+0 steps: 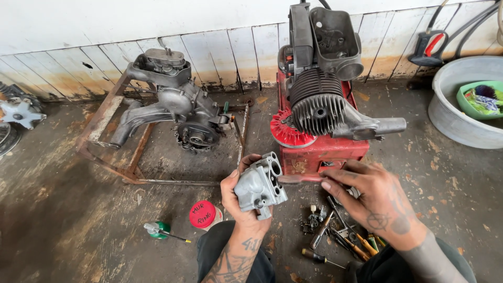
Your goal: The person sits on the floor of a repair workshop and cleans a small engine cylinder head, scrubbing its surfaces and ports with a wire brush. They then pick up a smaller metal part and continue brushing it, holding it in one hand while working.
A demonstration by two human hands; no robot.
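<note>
Grey metal carburettor body (259,187) sits clamped in the left hand (242,202), fingers curled round it, above the floor; the right hand (373,196) apparently pinches a red-handled tool (299,178) beside it.

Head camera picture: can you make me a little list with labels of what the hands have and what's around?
left hand: holds a grey metal engine part
right hand: fingers rest on a thin red-handled tool pointed at the part
floor by right hand: screwdrivers and small parts
ahead: red engine; grey engine on a rusty frame
near left knee: red-lidded jar, green oil can
</note>
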